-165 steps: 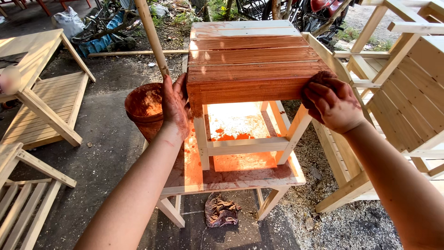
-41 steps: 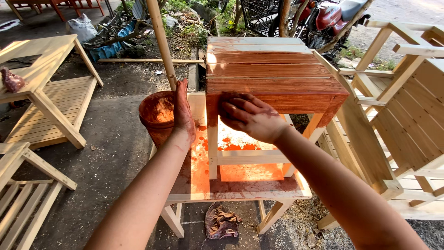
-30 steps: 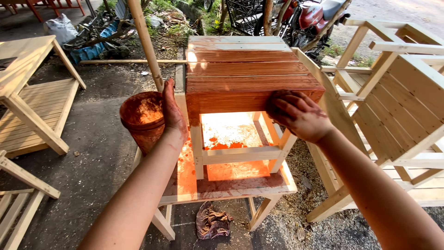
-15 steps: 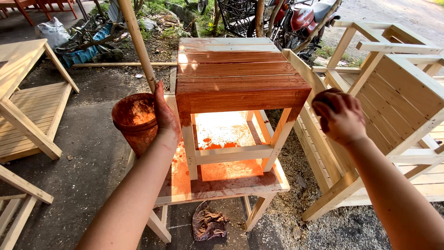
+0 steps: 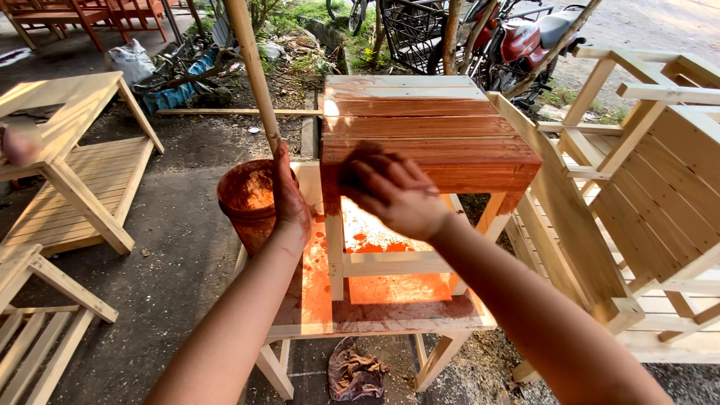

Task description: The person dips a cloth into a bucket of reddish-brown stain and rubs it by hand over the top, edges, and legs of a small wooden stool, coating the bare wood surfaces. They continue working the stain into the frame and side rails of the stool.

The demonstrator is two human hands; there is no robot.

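1. Right hand (image 5: pixel 396 196) had swung back from the stool's right side, where it hung in the air half a second before, to the front left corner of the stool (image 5: pixel 427 142); it lay pressed flat on the front board, fingers curled over something dark that I could not make out, so whether it gripped a cloth stayed unclear.
2. Left hand (image 5: pixel 290 196), at about nine o'clock from the right one, had stayed where it was, its stained fingers clasping the rim of the bucket (image 5: pixel 246 201).
3. That return suggested the front face was getting another pass of stain; the top slats already looked reddish-brown except the pale far slat at twelve o'clock.
4. Bucket, round and coated orange inside, sat at the desk's left edge; how much stain it held could not be seen.
5. Stool stood on the low unpainted desk (image 5: pixel 390 322), whose top was smeared orange under it.
6. Below, at six o'clock, a stained rag (image 5: pixel 354 373) lay on the ground.
7. Farther off, bare wooden frames (image 5: pixel 660 195) stood at three o'clock, a slatted bench (image 5: pixel 67 187) at nine, and a red motorbike (image 5: pixel 525 37) at one.
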